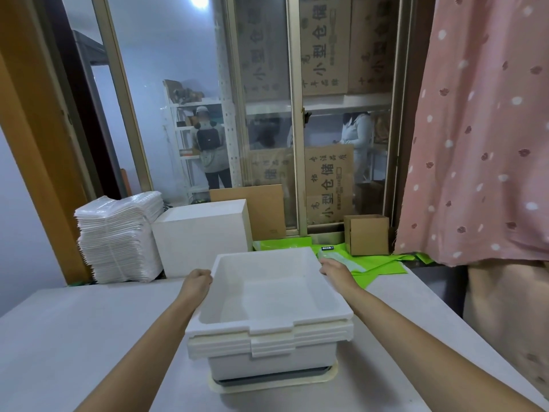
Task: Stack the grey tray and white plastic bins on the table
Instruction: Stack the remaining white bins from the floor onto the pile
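At the far left, past the back edge of the desk (89,328), stands a tall stack of thin white sheets (118,239), and just beside it a plain white box (202,236). The left hand (196,281) is curled closed on the left rim of the top white bin (267,289), near its far corner. That bin is a shallow, smooth, matte white rectangular tub with a flat stepped lip, and it is empty inside. It sits nested in the white bins (270,343) below it, whose lips show as tightly layered edges; how many there are is hard to tell, perhaps two or three. The pile rests in the middle of the desk on the grey tray (267,379), a low dark grey band with a cream-coloured rim showing around the bottom. The right hand (334,270) lies against the right rim by the far corner, fingers wrapped on the edge. Behind it lie green sheets (377,266), then a small cardboard box (368,233), and a pink dotted curtain (481,129) hangs at the right.
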Available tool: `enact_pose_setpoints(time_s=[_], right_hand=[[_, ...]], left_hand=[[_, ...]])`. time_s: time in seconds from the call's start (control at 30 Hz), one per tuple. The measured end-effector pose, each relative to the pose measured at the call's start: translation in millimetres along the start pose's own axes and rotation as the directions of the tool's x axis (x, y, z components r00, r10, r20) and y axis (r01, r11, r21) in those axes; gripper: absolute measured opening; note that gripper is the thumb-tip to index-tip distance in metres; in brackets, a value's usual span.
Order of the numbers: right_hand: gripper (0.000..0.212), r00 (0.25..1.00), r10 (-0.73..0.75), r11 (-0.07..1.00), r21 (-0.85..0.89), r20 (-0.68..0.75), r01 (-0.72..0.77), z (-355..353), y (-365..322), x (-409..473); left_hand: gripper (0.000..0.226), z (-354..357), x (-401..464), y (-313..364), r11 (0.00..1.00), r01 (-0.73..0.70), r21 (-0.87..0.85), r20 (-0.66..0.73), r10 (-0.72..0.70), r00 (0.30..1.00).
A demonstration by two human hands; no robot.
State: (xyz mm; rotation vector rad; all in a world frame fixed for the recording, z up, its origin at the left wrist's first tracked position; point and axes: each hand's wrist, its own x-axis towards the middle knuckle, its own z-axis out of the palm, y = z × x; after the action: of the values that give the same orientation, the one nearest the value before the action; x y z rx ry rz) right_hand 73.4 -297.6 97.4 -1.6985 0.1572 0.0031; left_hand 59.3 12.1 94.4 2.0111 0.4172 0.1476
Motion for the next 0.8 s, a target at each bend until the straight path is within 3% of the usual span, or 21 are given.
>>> enact_pose_setpoints(time_s=[0.3,0.43,0.57,0.7,0.8], right_hand=[[0.035,1.0,-0.017,1.0,0.001,-0.013,0.017,0,8,-2],[0.043,0.997,-0.064,0.973,-0.218,0.05,0.073,-4,9,-5],[0.048,0.991,-0.107,0.867,-0.48,0.084,0.135,-7,2,-10],[0.039,0.989,-0.101,0.649,-0.746,0.106,0.146,-3,-5,-11],[0.032,0.993,-0.099,0.527,-0.844,0.061,0.104,5,-9,-14]], left_hand=[[0.02,2,0,-13,0.999,-0.036,0.003,0.016,0.036,0.999],[0.023,3,-9,-9,0.991,-0.096,0.099,0.018,0.094,0.995],[0.015,8,-25,1,0.947,-0.144,0.286,-0.021,0.157,0.987],[0.014,10,-29,8,0.834,-0.181,0.52,-0.027,0.228,0.973],[0.012,11,-31,12,0.763,-0.151,0.629,-0.046,0.23,0.972]])
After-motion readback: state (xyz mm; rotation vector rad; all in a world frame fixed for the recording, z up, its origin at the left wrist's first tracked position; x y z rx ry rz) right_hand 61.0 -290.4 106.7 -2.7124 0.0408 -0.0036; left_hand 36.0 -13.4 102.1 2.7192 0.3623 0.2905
